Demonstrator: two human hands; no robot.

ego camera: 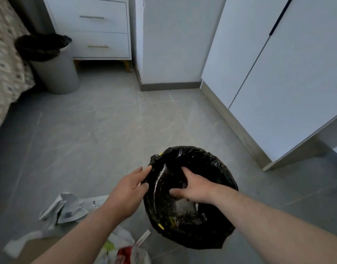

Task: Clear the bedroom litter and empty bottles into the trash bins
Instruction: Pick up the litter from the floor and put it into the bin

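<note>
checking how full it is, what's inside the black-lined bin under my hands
The right hand reaches into the bin above a pale scrap and a dark wrapper. Whatever lies under the hand or deeper in the black liner is hidden.

Shows black-lined trash bin (219, 166) upright on floor (106, 130), crumpled paper (68, 208) and wrappers (125, 251) just left; grey lined bin (57, 77) beside bed (6, 63).
</note>
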